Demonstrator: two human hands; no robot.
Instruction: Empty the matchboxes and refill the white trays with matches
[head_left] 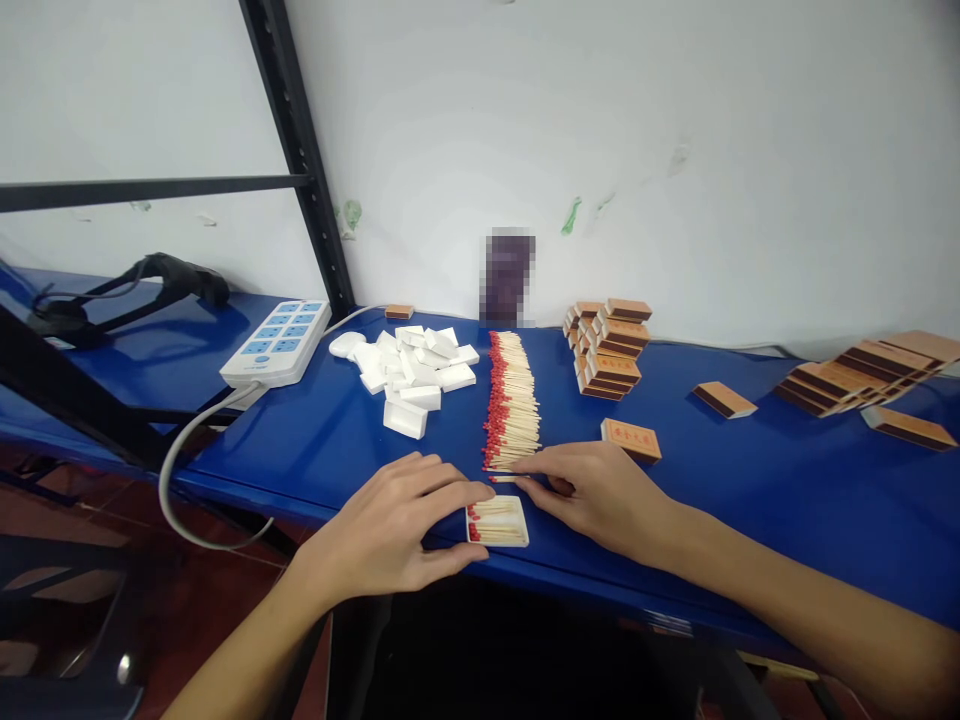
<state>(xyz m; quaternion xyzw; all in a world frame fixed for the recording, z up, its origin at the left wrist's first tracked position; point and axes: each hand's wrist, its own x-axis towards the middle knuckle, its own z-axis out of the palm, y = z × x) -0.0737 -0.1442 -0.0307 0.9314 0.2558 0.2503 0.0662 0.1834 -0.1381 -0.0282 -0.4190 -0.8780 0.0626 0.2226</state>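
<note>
A small white tray [517, 540] with red-tipped matches lying in it sits near the table's front edge. My left hand [409, 520] grips its left end between thumb and fingers. Just behind the tray, my right hand [592, 490] pinches a single match [506, 479] by its plain end, the red head pointing left. A long row of matches [514, 400] stretches back toward the wall, red heads on the left. One closed matchbox [631, 438] lies right behind my right hand.
White empty trays [416, 365] are heaped at the left, beside a power strip [277, 343]. Matchboxes stand stacked [611, 350] behind on the right, with more boxes [862, 375] at the far right. A black metal post [300, 150] rises at the left.
</note>
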